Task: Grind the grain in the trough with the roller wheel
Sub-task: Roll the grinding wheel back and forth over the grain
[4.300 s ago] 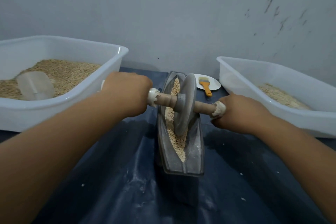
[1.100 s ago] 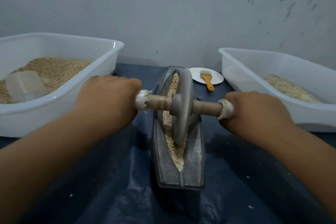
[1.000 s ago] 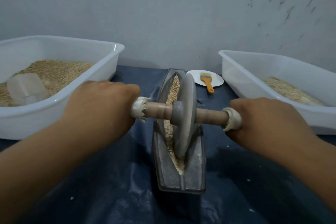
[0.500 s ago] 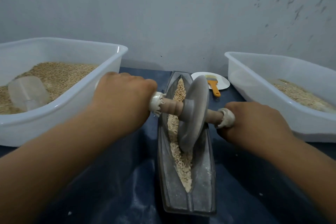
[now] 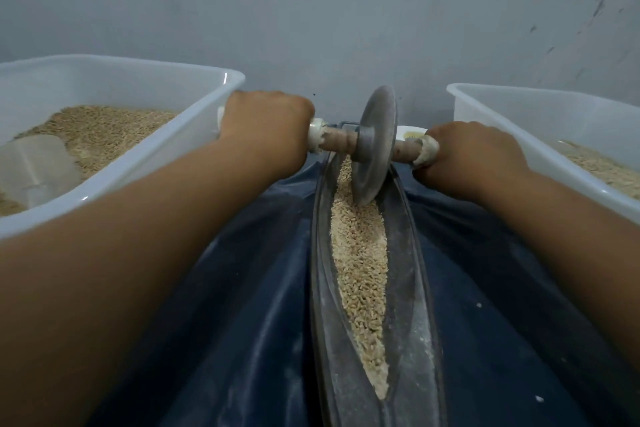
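A long grey boat-shaped trough (image 5: pixel 415 288) runs away from me down the middle of the dark blue cover. A strip of pale grain (image 5: pixel 360 270) fills its groove. The grey roller wheel (image 5: pixel 375 146) stands on edge in the far end of the trough, tilted slightly right at the top. A wooden axle passes through it. My left hand (image 5: pixel 266 128) grips the axle's left end and my right hand (image 5: pixel 474 156) grips its right end, both arms stretched forward.
A white tub (image 5: pixel 145 146) with grain and a clear scoop (image 5: pixel 38 166) stands at the left. Another white tub (image 5: pixel 540 135) with some grain stands at the right. A white plate (image 5: pixel 410 133) peeks out behind the axle. The grey wall is close behind.
Both hands have pushed the wheel away from me, from the middle of the trough to its far end. More of the near grain strip now shows.
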Demonstrator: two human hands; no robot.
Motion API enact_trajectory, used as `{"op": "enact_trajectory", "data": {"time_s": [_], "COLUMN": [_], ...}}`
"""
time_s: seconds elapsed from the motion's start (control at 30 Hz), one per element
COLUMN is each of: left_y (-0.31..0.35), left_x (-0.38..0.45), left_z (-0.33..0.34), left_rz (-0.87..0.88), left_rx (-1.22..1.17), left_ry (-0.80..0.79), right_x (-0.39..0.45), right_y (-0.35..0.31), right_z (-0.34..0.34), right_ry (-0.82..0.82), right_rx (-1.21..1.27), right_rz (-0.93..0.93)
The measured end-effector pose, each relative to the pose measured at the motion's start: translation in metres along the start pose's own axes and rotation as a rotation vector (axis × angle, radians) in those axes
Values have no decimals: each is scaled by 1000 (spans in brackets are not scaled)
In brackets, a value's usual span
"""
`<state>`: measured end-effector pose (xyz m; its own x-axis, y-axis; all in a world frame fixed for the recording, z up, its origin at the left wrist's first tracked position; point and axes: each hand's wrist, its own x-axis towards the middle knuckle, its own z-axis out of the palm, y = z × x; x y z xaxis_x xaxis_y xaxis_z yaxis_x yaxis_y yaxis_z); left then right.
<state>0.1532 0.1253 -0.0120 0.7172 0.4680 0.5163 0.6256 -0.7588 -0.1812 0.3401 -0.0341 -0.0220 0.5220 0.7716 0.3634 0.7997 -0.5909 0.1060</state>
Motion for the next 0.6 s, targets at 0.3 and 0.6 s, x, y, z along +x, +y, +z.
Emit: {"op": "enact_trajectory", "data": {"time_s": [0.3, 0.6], "left_y": [-3, 0], "left_x": [-27, -75], "left_z": [-6, -29], "left_rz": [-13, -37], "left_rx": [-85, -78], "left_ry": [-111, -136], "right_x": [-26, -73], "right_y": [-5, -18], "right_z": [-8, -36], "right_ry": [-15, -31], "right_rx": [-40, -84], "right_rz": [-35, -52]}}
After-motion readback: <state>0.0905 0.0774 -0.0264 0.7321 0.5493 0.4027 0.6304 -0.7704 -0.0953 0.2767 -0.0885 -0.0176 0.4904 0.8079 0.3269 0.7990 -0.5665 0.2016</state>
